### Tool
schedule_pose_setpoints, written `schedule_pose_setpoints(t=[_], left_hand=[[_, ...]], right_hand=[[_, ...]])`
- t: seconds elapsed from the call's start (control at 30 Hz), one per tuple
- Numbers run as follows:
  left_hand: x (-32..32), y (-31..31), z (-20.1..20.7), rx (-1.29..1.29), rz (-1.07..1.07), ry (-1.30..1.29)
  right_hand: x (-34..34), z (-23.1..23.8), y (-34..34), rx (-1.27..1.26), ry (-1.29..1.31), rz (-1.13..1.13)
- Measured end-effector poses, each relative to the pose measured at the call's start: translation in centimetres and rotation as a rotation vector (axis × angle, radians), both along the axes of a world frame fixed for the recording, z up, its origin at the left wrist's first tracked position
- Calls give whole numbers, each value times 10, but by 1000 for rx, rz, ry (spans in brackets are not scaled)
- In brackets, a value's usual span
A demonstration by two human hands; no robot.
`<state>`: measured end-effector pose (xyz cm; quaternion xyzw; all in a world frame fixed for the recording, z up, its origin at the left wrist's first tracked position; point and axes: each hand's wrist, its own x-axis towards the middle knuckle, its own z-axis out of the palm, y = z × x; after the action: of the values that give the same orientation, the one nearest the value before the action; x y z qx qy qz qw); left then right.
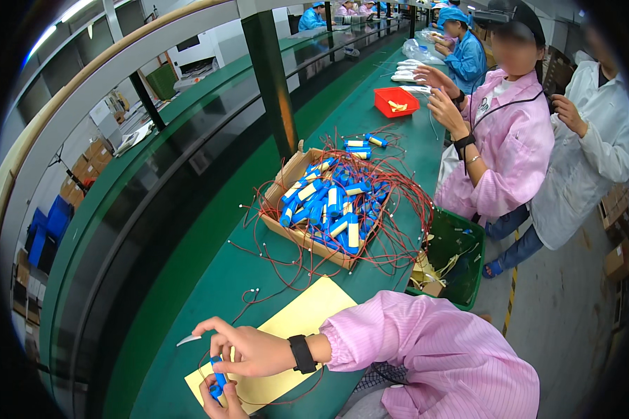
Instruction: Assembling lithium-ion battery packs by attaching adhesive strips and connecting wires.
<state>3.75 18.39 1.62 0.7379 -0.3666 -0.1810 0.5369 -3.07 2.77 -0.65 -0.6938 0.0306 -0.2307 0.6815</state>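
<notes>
My left hand [222, 403], at the lower edge, has its fingers wrapped round a small blue battery pack [219, 377] with red wires. Over the pack's upper end my right hand [248, 349] closes its thumb and lower fingers, a black band on that wrist. Its index finger is stretched out, with a small pale strip [188, 340] at the tip. A sheet of yellow paper [307, 307] lies under both hands on the green table. Beyond it stands a cardboard box [307, 241] heaped with blue battery packs [332, 199], their red wires spilling over the sides.
A green bin [468, 272] with yellow scraps stands right of the table. Further along is a red tray [396, 103] near a co-worker in pink [500, 140]. A dark post [269, 84] rises beside the table's left edge, next to the long conveyor [147, 202].
</notes>
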Motion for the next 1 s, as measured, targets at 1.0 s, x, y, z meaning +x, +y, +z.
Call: schedule_pose_setpoints(t=[1.0], left_hand=[[32,20,-27,-8,74,410]], right_hand=[[10,-14,10,-833,-270,-132]])
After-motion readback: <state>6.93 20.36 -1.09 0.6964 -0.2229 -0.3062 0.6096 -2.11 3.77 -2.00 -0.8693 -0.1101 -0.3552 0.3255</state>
